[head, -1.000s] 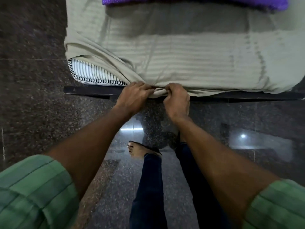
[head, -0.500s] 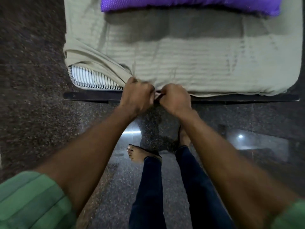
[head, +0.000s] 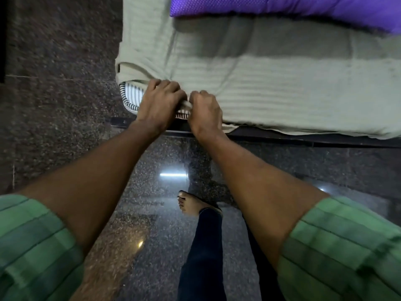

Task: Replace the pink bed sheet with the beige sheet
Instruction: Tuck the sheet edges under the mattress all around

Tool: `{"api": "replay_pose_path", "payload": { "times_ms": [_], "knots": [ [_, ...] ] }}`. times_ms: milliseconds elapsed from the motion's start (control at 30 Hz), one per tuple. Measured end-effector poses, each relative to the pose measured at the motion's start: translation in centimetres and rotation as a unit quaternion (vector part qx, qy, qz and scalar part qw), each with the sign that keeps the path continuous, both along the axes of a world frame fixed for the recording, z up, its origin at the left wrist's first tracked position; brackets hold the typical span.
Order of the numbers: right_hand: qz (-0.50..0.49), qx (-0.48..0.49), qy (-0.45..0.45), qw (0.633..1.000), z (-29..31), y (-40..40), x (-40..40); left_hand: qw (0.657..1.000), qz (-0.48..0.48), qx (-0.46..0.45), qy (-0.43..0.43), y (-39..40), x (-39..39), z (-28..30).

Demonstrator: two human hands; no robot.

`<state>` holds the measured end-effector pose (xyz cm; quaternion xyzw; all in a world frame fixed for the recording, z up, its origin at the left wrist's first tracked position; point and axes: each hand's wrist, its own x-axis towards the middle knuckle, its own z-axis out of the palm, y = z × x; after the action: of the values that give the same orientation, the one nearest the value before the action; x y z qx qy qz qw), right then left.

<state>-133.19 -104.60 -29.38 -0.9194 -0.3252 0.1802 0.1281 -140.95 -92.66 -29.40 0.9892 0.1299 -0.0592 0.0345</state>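
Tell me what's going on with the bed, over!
Both hands, left and right, grip the beige sheet at the near edge. Striped mattress corner bare. Purple pillow on top, nothing blocking.

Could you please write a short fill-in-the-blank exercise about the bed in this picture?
1. Both hands, left hand and right hand, grip the edge of the ____ sheet.
2. The uncovered mattress corner has a ____ pattern.
3. The pillow on the bed is ____.

Missing words: beige; striped; purple
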Motion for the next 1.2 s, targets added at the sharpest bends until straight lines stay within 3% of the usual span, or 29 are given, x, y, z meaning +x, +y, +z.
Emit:
{"api": "replay_pose_path", "payload": {
  "times_ms": [267,500,633,733,833,900,967,1100,1200],
  "knots": [
    [0.054,0.014,-0.018,0.998,1.1,-1.6,-2.8,0.998,-0.051,0.001,0.024,1.2,-2.8,-0.7],
    [0.065,0.02,0.037,0.997,-1.2,-1.2,-5.4,0.996,-0.086,-0.02,0.025,2.7,-7.5,-2.1],
    [0.026,0.047,0.019,0.998,-1.3,0.2,-5.4,0.999,-0.027,0.022,-0.007,5.0,-8.3,-1.2],
    [0.063,0.036,0.004,0.997,-1.1,0.8,-6.5,0.999,-0.029,0.028,-0.026,6.7,-7.4,-0.8],
    [0.084,-0.002,-0.006,0.996,-0.9,0.7,-7.1,0.996,-0.01,-0.05,0.073,6.5,-7.3,-0.5],
    [0.147,-0.066,0.017,0.987,-0.1,0.9,-7.6,0.979,0.027,-0.111,0.167,6.1,-8.6,-0.7],
    [0.203,-0.107,0.012,0.973,0.5,0.8,-7.5,0.968,0.046,-0.14,0.202,5.6,-9.6,-0.6],
    [0.132,-0.075,0.005,0.988,1.0,0.5,-7.9,0.982,0.074,-0.115,0.128,5.3,-10.5,-0.2],
    [-0.006,0.004,-0.089,0.996,1.5,0.7,-8.0,0.995,0.064,-0.071,0.038,6.3,-10.9,0.1]
  ]
}}
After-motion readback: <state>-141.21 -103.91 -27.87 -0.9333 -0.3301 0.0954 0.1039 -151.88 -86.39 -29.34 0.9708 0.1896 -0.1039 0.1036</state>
